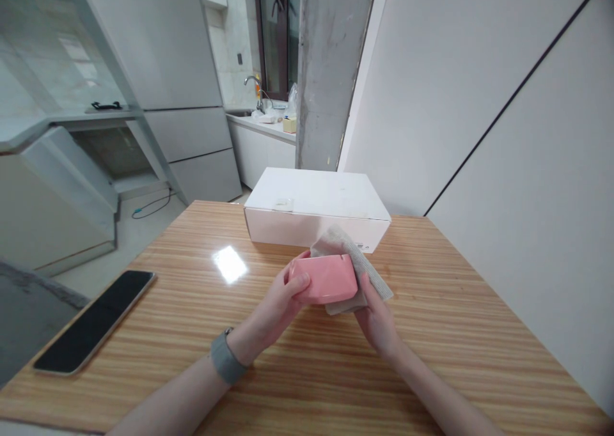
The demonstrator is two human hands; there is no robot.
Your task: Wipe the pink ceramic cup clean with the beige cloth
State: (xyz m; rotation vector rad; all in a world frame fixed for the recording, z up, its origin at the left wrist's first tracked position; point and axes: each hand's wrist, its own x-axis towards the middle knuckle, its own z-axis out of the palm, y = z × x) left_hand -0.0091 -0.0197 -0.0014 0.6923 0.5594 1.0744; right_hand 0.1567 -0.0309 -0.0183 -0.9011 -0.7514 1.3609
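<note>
My left hand [283, 305] grips the left end of a small pink rounded case [326, 279], held just above the wooden table [432, 359]. A grey-beige cloth [367, 266] is wrapped behind and under the case's right side, and my right hand [377, 318] holds that cloth against the case, thumb on the front. Both hands are closed around what they hold. A grey band sits on my left wrist [225, 357].
A closed white cardboard box [316, 209] lies on the table just behind my hands. A dark phone [96, 321] rests face up near the table's left edge. White wall panels stand close on the right; a kitchen counter with a sink is far behind.
</note>
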